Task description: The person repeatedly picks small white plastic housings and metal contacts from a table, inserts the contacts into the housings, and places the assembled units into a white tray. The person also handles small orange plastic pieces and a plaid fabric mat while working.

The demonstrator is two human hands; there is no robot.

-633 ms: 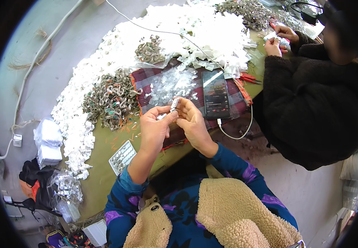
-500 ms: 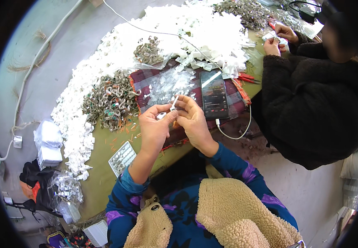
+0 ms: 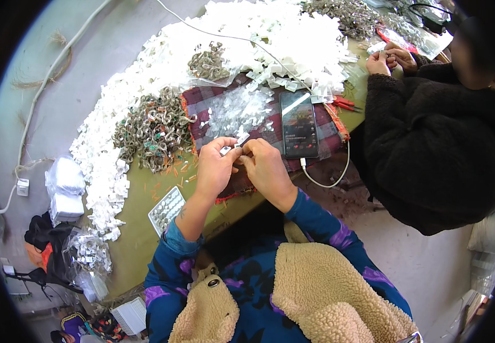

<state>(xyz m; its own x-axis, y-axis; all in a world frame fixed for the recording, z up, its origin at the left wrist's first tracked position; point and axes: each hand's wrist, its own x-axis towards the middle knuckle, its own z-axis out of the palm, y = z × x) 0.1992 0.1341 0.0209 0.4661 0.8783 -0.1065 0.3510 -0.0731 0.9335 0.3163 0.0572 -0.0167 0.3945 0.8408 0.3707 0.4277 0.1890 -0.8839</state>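
Note:
Over the near edge of the plaid cloth (image 3: 224, 131), my two hands meet with their fingers pinched. Between the fingertips is a small white plastic housing (image 3: 241, 139) with a dark grey stripe on it. My left hand (image 3: 214, 168) grips it from the left, and a second small white piece (image 3: 224, 150) shows among its fingers. The curled fingers of my right hand (image 3: 269, 171) press at the housing's right side; what lies under them is hidden. Just beyond my hands, a heap of small clear plastic pieces (image 3: 239, 111) covers part of the cloth.
A phone (image 3: 299, 123) on a white cable lies right of my hands. White housings (image 3: 247, 34) form a large pile behind, with coiled cable parts (image 3: 153, 128) at left. A tray of small parts (image 3: 167, 210) sits by my left forearm. A co-worker (image 3: 430, 131) handles something at right.
The white housing has been tilted and now shows its dark stripe. My right fingers have curled in closer around it. The co-worker's hands have drawn together.

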